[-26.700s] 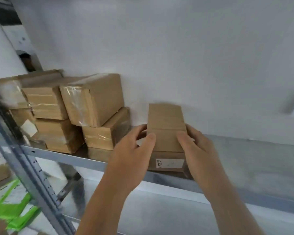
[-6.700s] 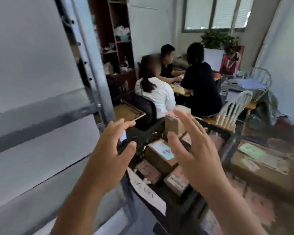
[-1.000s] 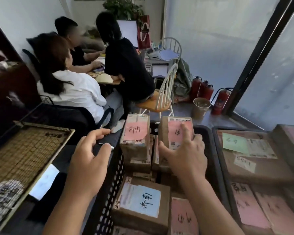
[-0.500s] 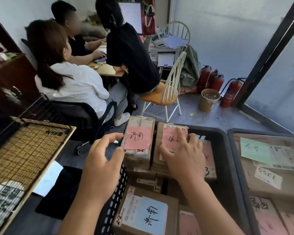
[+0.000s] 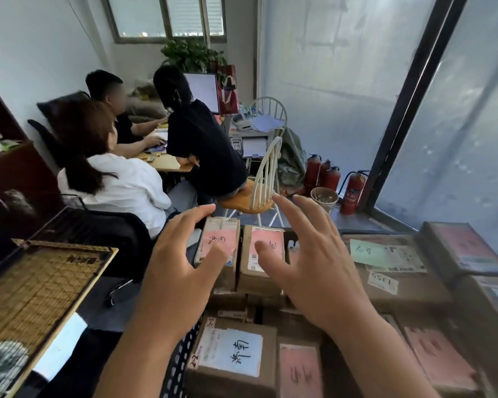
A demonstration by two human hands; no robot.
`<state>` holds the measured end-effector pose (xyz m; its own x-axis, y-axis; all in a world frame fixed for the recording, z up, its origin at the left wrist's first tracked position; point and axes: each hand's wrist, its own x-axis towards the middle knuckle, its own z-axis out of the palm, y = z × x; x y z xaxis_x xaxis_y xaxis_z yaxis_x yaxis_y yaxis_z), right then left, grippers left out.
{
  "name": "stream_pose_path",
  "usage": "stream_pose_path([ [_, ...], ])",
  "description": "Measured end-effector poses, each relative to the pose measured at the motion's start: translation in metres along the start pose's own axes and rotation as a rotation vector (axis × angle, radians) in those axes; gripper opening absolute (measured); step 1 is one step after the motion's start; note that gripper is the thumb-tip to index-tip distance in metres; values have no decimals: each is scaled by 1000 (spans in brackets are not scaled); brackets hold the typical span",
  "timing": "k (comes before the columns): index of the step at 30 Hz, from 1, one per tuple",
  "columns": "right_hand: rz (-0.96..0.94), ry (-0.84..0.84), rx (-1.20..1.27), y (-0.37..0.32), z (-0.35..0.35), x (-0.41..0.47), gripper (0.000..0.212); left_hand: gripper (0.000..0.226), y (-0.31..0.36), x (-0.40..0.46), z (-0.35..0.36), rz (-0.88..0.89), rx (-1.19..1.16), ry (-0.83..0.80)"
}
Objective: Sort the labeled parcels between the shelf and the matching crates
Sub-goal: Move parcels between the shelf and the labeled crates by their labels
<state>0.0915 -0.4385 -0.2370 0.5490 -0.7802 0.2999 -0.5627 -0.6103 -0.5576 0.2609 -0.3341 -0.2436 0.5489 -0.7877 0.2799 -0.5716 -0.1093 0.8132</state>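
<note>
Two cardboard parcels with pink labels stand side by side at the far end of a black crate (image 5: 176,366): the left pink-label parcel (image 5: 217,242) and the right pink-label parcel (image 5: 266,249). My left hand (image 5: 181,268) and my right hand (image 5: 314,262) hover just above them, fingers spread, holding nothing. Nearer me in the same crate lie a parcel with a blue-white label (image 5: 233,354) and one with a pink label (image 5: 299,369). A second crate to the right holds a large parcel with a green note (image 5: 385,262) and more pink-labelled parcels (image 5: 437,357).
Three people sit at a desk (image 5: 167,162) beyond the crates, one on a white spindle chair (image 5: 259,193). Fire extinguishers (image 5: 328,176) and a bin (image 5: 324,198) stand by the glass wall. A woven tray (image 5: 41,294) lies at my left.
My right hand has lifted off the right pink-label parcel and both hands have drawn back with fingers spread. The view has tilted upward.
</note>
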Motion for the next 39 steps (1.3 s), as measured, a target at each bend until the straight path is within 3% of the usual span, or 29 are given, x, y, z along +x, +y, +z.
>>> stream_pose_path([
  [7,-231,-50,115,-7,-43,-38,82,57,61,-91,-14,26,77,85],
  [10,-342,-113,203,-2,-56,-68,82,56,82,-146,-11,11,144,199],
  [16,-539,-328,380,-3,-73,-161,78,52,133,-277,9,-126,247,353],
  [23,-840,-544,546,-81,-88,-269,74,53,193,-444,-34,-327,394,688],
  [30,-1142,-693,700,-190,-97,-462,76,59,258,-674,-87,-515,600,1009],
  [39,-1389,-1058,996,-325,-146,-812,70,54,376,-1036,-115,-805,819,1418],
])
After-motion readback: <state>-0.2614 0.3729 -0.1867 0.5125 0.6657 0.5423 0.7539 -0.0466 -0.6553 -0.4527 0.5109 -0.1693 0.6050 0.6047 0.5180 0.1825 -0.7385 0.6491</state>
